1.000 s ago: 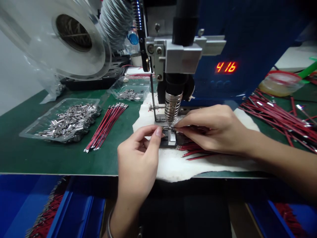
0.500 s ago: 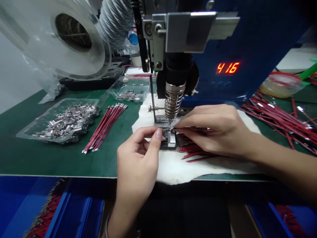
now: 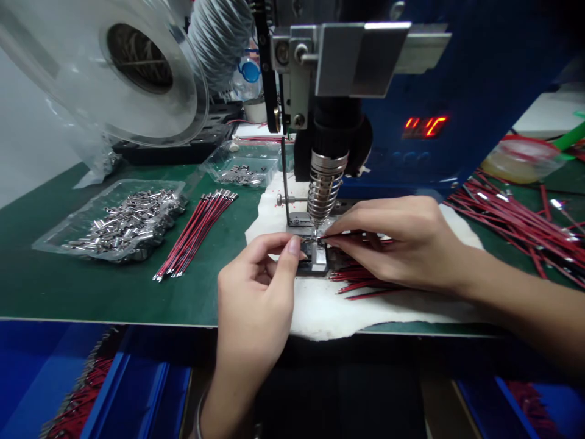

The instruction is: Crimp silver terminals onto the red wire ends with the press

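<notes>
While the right hand [image 3: 402, 238] pinches a wire [image 3: 349, 236] near the nozzle [image 3: 324, 189], left hand [image 3: 258, 299] pinching a piece too small to make out, bundle [image 3: 196, 235] lying farther left on the table [image 3: 114, 299].

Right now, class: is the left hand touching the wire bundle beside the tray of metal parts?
Apart: the head view shows green table between the left hand and the wire bundle.

Red and black wires [image 3: 195, 235], green bench [image 3: 100, 296]
Machine's [image 3: 479, 73] deep blue, digits [image 3: 425, 127] glow red (loud combo tbh), sheet's [image 3: 329, 311] off-white, metal bits [image 3: 132, 224] are silver, ribbed hose [image 3: 220, 42] is pale grey.
</notes>
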